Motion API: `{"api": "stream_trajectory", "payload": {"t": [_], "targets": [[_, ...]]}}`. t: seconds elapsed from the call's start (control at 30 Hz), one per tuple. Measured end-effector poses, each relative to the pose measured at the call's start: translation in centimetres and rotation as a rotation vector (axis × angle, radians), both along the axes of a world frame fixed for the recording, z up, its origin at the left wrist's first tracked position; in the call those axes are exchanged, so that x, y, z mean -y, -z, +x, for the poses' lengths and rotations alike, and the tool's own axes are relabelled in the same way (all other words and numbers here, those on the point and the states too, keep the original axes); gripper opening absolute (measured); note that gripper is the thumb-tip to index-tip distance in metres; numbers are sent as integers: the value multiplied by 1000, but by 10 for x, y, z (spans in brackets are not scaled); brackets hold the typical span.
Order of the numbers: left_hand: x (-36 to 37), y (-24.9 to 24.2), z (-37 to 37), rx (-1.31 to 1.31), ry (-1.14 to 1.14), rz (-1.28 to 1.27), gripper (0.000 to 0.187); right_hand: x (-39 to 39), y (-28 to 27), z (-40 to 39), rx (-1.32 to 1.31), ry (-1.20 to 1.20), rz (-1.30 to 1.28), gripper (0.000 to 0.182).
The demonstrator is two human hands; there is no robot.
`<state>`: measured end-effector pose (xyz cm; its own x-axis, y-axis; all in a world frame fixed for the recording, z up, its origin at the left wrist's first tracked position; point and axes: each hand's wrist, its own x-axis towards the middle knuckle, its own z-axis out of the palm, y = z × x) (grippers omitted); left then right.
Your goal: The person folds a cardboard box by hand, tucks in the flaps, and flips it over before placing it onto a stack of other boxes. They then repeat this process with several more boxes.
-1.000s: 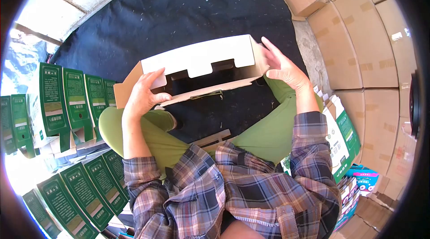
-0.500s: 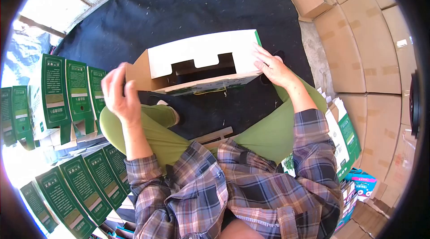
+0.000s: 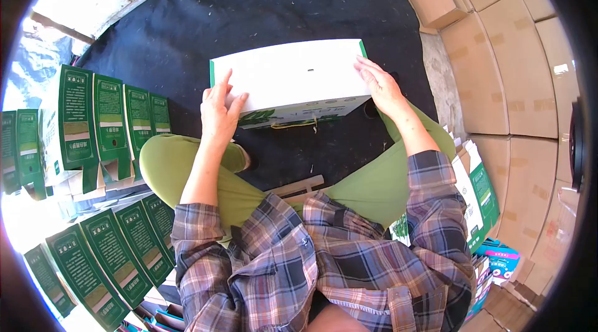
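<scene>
A white and green cardboard carton [image 3: 293,76] stands on the black sheet between my knees, its white panel facing up with a small slot in the middle. My left hand [image 3: 219,111] grips its left end, index finger stretched along the white panel and thumb at the front edge. At the opposite end, my right hand [image 3: 381,88] holds the right edge with fingers close together. Green printing and a yellowish cord handle [image 3: 294,124] show on the carton's near side.
Rows of green cartons [image 3: 78,120] stand at my left. Brown cardboard boxes [image 3: 486,76] are stacked along the right. Another green and white carton [image 3: 478,198] lies beside my right arm. Black sheeting [image 3: 280,2] covers the floor ahead.
The carton's top flaps, which stood open around a gap, now lie closed as one white panel. My left hand has come from the left onto the carton; my right hand stays at its right end.
</scene>
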<state>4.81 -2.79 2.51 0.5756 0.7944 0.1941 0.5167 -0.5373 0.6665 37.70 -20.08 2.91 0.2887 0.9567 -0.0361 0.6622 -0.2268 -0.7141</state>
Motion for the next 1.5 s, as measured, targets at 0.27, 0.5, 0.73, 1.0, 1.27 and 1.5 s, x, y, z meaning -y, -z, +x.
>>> {"api": "stream_trajectory", "payload": {"t": [0.27, 0.5, 0.73, 1.0, 1.27, 1.5], "targets": [[5, 13, 5, -226, 69, 390, 47, 1, -12, -41, 375, -3, -25, 63], [13, -1, 9, -427, 123, 295, 50, 1, -10, -41, 465, -56, -30, 59], [11, 2, 5, -459, 184, 259, 47, 3, -16, -45, 467, -59, -63, 47], [3, 3, -4, -192, 103, 251, 43, 6, -7, -17, 368, -22, 37, 49], [-39, 38, -27, 373, -620, -887, 53, 11, 10, 4, -555, 506, -472, 42], [-31, 18, -22, 606, -344, -1212, 48, 16, 32, 19, -663, 445, -470, 63]]}}
